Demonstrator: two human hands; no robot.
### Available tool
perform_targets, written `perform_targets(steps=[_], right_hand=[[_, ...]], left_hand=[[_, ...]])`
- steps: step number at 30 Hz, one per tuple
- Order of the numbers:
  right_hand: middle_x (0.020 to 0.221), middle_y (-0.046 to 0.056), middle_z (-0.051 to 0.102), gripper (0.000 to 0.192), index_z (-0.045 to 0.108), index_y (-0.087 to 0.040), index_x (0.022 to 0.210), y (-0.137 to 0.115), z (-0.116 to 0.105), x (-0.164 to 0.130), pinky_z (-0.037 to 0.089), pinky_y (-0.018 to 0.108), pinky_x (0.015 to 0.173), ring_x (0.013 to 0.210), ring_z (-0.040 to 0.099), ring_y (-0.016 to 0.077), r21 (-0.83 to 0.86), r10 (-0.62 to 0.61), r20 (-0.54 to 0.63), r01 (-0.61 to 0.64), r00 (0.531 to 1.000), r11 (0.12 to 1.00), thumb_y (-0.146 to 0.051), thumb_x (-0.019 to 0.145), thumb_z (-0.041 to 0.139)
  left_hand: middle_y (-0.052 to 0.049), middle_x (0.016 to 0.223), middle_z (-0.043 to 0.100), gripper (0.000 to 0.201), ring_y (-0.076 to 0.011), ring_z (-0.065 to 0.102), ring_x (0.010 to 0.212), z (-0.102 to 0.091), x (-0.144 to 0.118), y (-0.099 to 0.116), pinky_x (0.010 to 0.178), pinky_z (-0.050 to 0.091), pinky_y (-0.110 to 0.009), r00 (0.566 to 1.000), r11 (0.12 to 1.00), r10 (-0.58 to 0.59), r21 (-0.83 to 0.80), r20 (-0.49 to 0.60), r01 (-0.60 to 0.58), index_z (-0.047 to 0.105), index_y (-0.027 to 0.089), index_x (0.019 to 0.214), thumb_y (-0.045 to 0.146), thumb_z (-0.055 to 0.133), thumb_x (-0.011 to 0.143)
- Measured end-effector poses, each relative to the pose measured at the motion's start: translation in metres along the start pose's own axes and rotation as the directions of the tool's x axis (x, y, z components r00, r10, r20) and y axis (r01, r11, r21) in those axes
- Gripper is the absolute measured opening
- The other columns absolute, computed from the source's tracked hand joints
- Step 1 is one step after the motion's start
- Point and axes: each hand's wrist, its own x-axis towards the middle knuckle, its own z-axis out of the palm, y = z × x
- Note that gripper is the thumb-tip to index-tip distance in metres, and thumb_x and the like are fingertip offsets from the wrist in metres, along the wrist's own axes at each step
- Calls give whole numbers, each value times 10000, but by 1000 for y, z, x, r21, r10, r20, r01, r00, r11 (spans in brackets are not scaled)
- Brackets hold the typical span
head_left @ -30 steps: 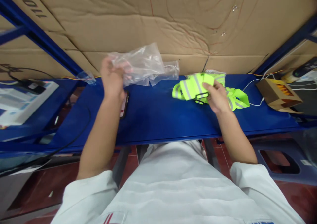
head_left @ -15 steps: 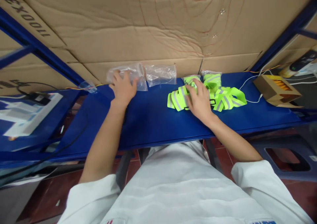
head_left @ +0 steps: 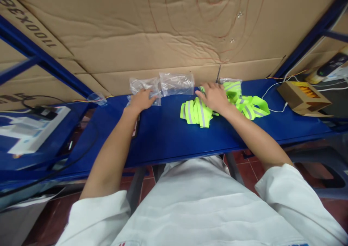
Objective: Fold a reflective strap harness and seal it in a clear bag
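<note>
My left hand (head_left: 141, 100) is closed over the lower edge of a crumpled clear plastic bag (head_left: 146, 83) at the back of the blue table. Beside it a second clear plastic bag (head_left: 176, 83) lies flat against the cardboard. My right hand (head_left: 216, 95) curls over a bundle of reflective strap, its fingertips bent down and partly hidden; the bundle is covered by the hand. Loose yellow-green reflective strap (head_left: 194, 112) with grey stripes lies under and left of that hand. More reflective strap (head_left: 254, 107) is heaped to the right, and a bagged reflective strap (head_left: 232, 86) sits behind it.
A cardboard panel (head_left: 122, 32) stands behind the blue table (head_left: 163, 137). On the right are an open cardboard box (head_left: 301, 99) and a white cable (head_left: 277, 111). A phone (head_left: 136, 126) lies partly under my left forearm. A clear plastic cup (head_left: 97, 98) rests near the left post.
My left hand has moved right and its fingers have drawn in, crumpling the bag. My right hand has shifted back over the bagged bundle, and the loose strap's left part has changed shape.
</note>
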Motion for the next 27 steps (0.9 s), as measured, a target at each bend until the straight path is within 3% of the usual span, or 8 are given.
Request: perform_targets(steps=[4, 7, 10, 14, 17, 19, 23, 27], right_hand=[[1300, 345, 685, 736, 697, -21, 1277, 25, 7, 47, 400, 719, 1103, 1288, 621, 507, -101, 419, 127, -409, 899, 907, -505, 760, 897], [1249, 305, 718, 575, 719, -36, 1219, 32, 3, 60, 516, 581, 1045, 1229, 676, 451, -146, 460, 214, -438, 862, 887, -384, 790, 879], [1300, 274, 704, 586, 628, -52, 1371, 26, -11, 54, 539, 546, 1031, 1222, 678, 432, -142, 414, 79, -401, 907, 905, -346, 887, 777], [1455, 243, 599, 665, 465, -107, 1526, -11, -22, 24, 513, 560, 1086, 1308, 605, 413, -35, 136, -196, -145, 971, 989, -417, 974, 668], [1455, 214, 568, 702, 459, -152, 1509, -52, -13, -6, 503, 563, 1114, 1349, 547, 397, 78, -100, -268, 125, 958, 989, -595, 987, 612], [1442, 224, 547, 769, 474, -150, 1487, -73, -3, -22, 504, 567, 1105, 1337, 543, 404, 158, -186, -258, 231, 948, 960, -682, 952, 622], [1202, 141, 649, 655, 519, -194, 1387, -80, 11, -34, 568, 475, 968, 1073, 654, 293, 416, -145, -235, 234, 961, 879, -693, 971, 594], [1248, 165, 655, 566, 581, -188, 1338, -63, 15, -29, 526, 489, 1015, 1132, 632, 294, 449, -54, -368, 228, 928, 864, -655, 1025, 518]], left_hand=[[-265, 1488, 599, 546, -504, 562, 1364, -11, -16, 14, 1135, 368, -730, 986, 997, -46, 51, -158, 55, 667, 135, 1392, 468, 474, 1005], [-280, 1345, 686, 458, -514, 618, 1277, -8, -30, 27, 1106, 376, -743, 958, 996, -42, 66, -283, 63, 735, 111, 1269, 395, 516, 984], [-240, 1255, 735, 398, -439, 666, 1221, -1, -44, 43, 1111, 441, -645, 946, 981, 51, -162, -320, -107, 756, 123, 1157, 407, 536, 986], [-152, 1339, 728, 574, -311, 702, 1205, 15, -61, 70, 1003, 579, -462, 956, 506, 264, -826, -127, -249, 630, 227, 1374, 627, 618, 961], [-122, 1489, 642, 755, -285, 673, 1291, 30, -67, 89, 985, 596, -408, 937, 123, 325, -977, -125, -173, 462, 321, 1503, 691, 711, 894], [-110, 1412, 684, 712, -270, 707, 1223, 40, -65, 92, 947, 601, -381, 959, 29, 244, -987, -146, -158, 474, 314, 1443, 670, 738, 885], [-102, 1300, 725, 675, -282, 720, 1176, 49, -54, 70, 942, 596, -385, 952, 150, 148, -945, -268, -290, 528, 283, 1369, 628, 795, 854], [-135, 1397, 671, 643, -308, 654, 1291, 43, -54, 44, 1097, 519, -441, 807, 460, 302, -664, -507, -589, 558, 244, 1404, 621, 733, 914]])
